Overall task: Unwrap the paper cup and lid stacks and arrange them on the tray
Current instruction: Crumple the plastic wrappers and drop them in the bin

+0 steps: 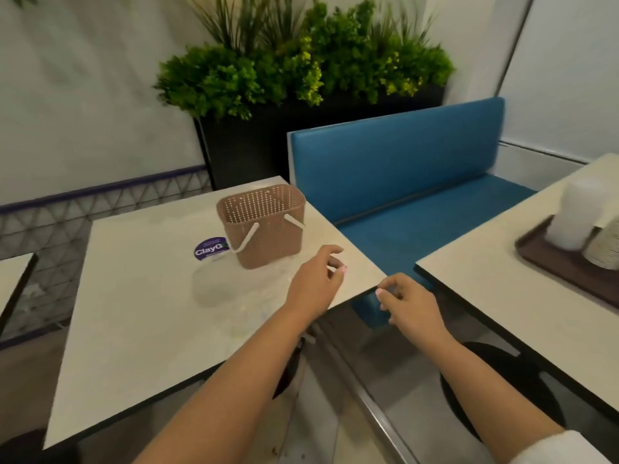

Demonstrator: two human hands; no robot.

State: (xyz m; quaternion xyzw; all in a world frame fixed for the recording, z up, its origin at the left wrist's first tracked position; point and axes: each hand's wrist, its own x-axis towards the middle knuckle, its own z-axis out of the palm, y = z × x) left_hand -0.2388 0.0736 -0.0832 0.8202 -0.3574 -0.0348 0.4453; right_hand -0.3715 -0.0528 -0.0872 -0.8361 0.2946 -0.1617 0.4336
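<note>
Head view: white lid stack (573, 216) stands upright on tray (549, 262).

only one readable thing here: a purple sticker

the round purple sticker (210, 251) has "clayg" on it in bold white letters, and the basket (264, 226) cuts off whatever follows the g, so can't tell if the word goes on. there's a line or two of tiny print above that word on the same sticker but it's way too small and blurry to make out. the sticker sits on the crinkly clear plastic wrap (234, 289) lying on the left table (134, 313), just left of the basket and touching its base. the cups (604, 249) on the tray have some kind of pattern, nothing i can read as text.
</note>
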